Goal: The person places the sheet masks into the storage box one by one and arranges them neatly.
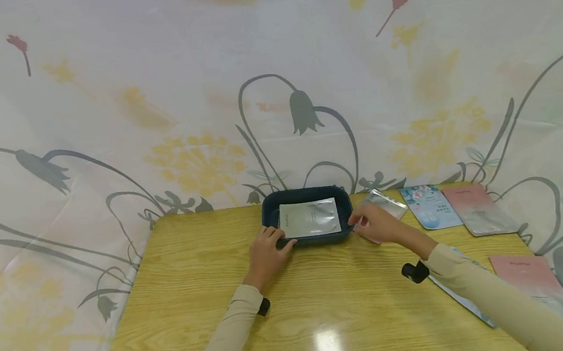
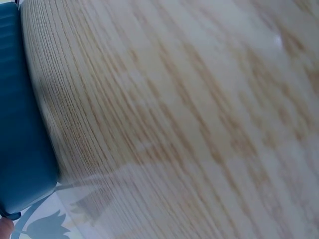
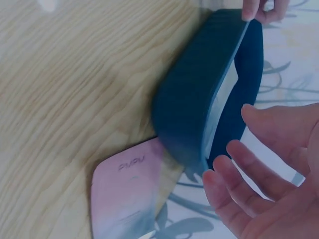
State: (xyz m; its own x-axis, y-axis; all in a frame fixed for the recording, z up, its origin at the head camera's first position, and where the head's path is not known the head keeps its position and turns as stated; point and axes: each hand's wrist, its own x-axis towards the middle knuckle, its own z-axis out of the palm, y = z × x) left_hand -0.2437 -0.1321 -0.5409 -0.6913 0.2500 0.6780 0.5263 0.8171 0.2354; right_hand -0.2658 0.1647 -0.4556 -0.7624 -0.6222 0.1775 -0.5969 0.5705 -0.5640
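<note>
A dark blue rectangular basket (image 1: 309, 241) stands at the table's back edge, with a silver sheet-mask sachet (image 1: 312, 218) lying in it. My left hand (image 1: 266, 255) holds the basket at its left front corner, fingers over the rim and thumb at the front wall. At the opposite end my right hand (image 1: 380, 223) is by the rim, fingers loosely bent; in the right wrist view nothing lies between its thumb and fingers. Partly beneath that hand in the head view is a pink-and-silver sachet (image 3: 127, 184), printed PMPM, beside the basket.
Right of the basket lie a blue floral sachet (image 1: 431, 207) and a pink sachet (image 1: 478, 209). Nearer, another blue sachet (image 1: 467, 299) is partly covered by my right forearm, with a pink one (image 1: 537, 280) beyond. A flower-printed cloth (image 1: 272, 85) hangs behind the wooden table (image 1: 206, 246).
</note>
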